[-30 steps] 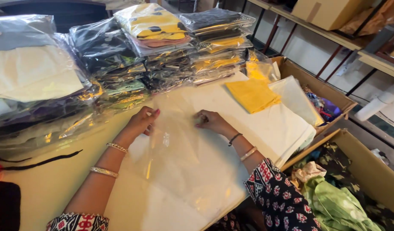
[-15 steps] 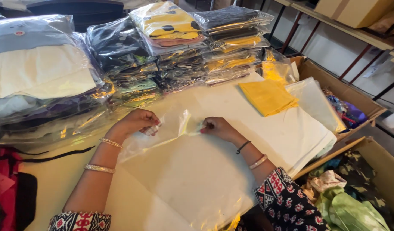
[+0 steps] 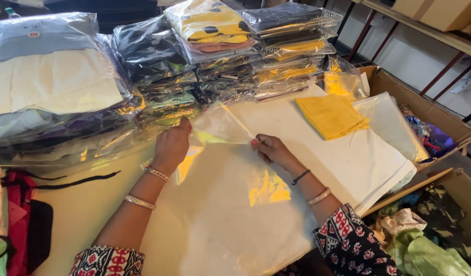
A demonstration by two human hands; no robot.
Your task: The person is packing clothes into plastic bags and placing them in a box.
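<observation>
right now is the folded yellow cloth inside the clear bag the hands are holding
No, the folded yellow cloth lies apart on the white sheets, right of the clear bag held by both hands.

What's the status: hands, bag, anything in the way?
Left hand and right hand pinch clear plastic bag flap, lifted. Yellow folded cloth lies apart. Nothing blocking.

We count two hands: left hand (image 3: 171, 145) and right hand (image 3: 268, 149), both pinching one clear plastic bag (image 3: 220, 128). Right of the grip lies one folded yellow cloth (image 3: 331, 116). Beyond it we count three stacks of bagged garments (image 3: 204, 51). Two cardboard boxes (image 3: 424, 110) stand further right.
</observation>
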